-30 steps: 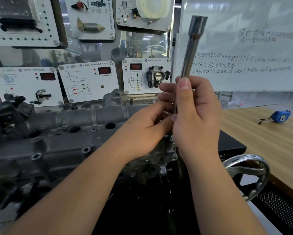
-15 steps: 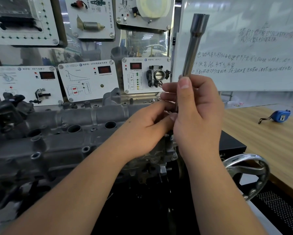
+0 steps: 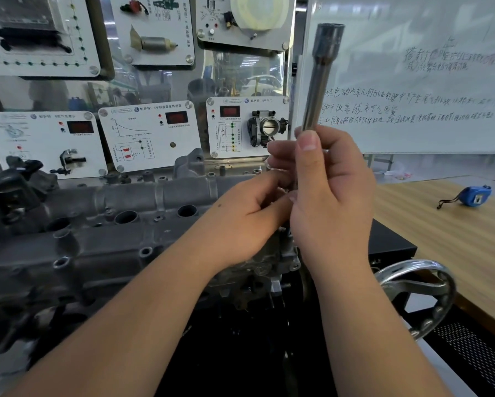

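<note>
Your right hand (image 3: 332,202) is clamped round the lower part of the long socket tube (image 3: 322,81), with the thumb laid up along the shaft. The tool stands nearly upright, its open mouth at the top and tilted slightly to the right. That grip likely leaves the bottom end free for your left hand (image 3: 246,222), whose fingers curl in under the right palm toward that end. The right hand hides the fingertips, so I cannot tell whether they pinch something there or only touch it.

You hold the tube in the air over the right end of the engine head (image 3: 111,224), not seated in any of its bores. This suggests you are working on the tube's lower end before using it. Held this close above the casting, a dropped small part would probably land on metal. The blue tape measure (image 3: 474,194) lies well apart, near the far edge of the wooden surface (image 3: 455,253), and the handwheel (image 3: 423,293) stands beside that surface's left edge.
</note>
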{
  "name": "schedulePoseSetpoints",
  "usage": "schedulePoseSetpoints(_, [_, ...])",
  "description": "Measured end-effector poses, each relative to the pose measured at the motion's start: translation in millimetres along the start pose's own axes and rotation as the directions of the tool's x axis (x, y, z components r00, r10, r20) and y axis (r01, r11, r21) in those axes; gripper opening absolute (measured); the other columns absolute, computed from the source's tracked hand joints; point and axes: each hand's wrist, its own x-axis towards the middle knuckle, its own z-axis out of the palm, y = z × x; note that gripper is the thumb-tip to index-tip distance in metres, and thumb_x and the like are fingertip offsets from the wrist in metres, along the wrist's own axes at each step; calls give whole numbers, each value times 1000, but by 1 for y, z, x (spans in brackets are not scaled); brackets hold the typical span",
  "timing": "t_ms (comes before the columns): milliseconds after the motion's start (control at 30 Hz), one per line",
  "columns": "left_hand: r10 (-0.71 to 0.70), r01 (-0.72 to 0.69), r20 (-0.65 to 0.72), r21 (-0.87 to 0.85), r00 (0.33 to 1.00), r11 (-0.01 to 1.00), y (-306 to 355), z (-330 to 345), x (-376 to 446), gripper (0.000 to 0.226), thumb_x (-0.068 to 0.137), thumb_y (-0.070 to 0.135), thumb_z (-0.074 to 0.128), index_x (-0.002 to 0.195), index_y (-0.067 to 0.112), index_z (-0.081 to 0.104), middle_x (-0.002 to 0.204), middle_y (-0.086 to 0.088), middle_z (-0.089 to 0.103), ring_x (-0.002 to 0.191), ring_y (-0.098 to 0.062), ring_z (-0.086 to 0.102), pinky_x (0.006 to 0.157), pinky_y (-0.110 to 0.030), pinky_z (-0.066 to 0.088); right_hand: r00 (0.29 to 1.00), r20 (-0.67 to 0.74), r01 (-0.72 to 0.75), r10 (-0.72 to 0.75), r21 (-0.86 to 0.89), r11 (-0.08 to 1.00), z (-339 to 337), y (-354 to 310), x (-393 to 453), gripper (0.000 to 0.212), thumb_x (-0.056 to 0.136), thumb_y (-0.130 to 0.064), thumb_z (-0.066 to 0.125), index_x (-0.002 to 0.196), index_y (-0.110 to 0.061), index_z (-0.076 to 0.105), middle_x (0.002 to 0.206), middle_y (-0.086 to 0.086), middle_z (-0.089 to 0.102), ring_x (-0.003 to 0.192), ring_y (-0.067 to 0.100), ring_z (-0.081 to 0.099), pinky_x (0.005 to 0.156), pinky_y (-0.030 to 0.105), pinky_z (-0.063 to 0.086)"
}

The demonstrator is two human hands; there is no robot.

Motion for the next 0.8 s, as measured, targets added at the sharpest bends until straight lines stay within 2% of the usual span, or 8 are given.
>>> schedulePoseSetpoints(67, [5,-5,12,-3,1000,1000,1,-1,-1,14,106,30,53,108,34,65,96,10,73,83,-10,68,77,-32,56,1000,7,-5,6,-24,1000,1,-1,0,17,103,-34,47,98,-34,63,92,-10,76,87,11,74,77,36,59])
schedulePoseSetpoints(200, [13,-13,17,21,1000,1000,2,0,0,12,105,27,56,113,28,65,94,3,73,84,-24,69,78,-50,56,999,-3,-47,47,42,998,2,-2,-1,17,99,-41,50,100,-30,63,91,-7,77,88,11,75,78,33,59])
schedulePoseSetpoints(300, [9,-9,16,15,1000,1000,1,2,1,14,103,25,58,116,23,63,95,-2,73,82,-26,70,76,-54,57,999,6,-43,43,72,996,1,-2,-1,6,99,-37,58,104,-34,56,91,-8,78,91,11,75,81,35,59])
schedulePoseSetpoints(367, [14,-14,5,21,1000,1000,-1,1,0,12,102,27,59,113,24,62,89,-1,71,74,-24,68,68,-48,57,999,-11,-30,31,66,997,0,-1,-2,7,100,-34,59,100,-38,54,91,-7,78,89,13,75,80,41,60])
schedulePoseSetpoints(433, [24,-24,2,26,1000,999,-3,1,0,9,102,30,59,109,28,63,87,3,72,70,-16,68,64,-38,58,1000,-22,-6,7,50,999,0,-2,-1,7,100,-35,55,97,-40,56,92,-7,77,86,14,75,74,37,59])
schedulePoseSetpoints(533, [19,-19,14,0,1000,1000,-3,0,0,12,106,29,54,109,31,65,97,10,74,85,-8,70,79,-33,58,999,-27,-22,23,52,998,1,-1,0,13,100,-39,48,97,-37,61,91,-6,76,84,14,74,69,29,56])
schedulePoseSetpoints(600, [31,-32,19,9,999,999,-2,0,-1,12,107,28,54,109,33,65,98,13,73,85,-4,69,79,-28,57,998,-31,-47,49,80,996,2,-1,0,17,98,-42,47,96,-35,62,90,-4,76,83,15,74,70,31,56])
schedulePoseSetpoints(800, [16,-16,20,20,1000,1000,-1,2,1,14,103,29,58,116,26,61,97,1,72,85,-24,70,77,-52,56,999,-6,-42,42,94,995,1,0,-1,12,96,-43,58,105,-35,55,91,-6,78,88,13,75,81,38,59])
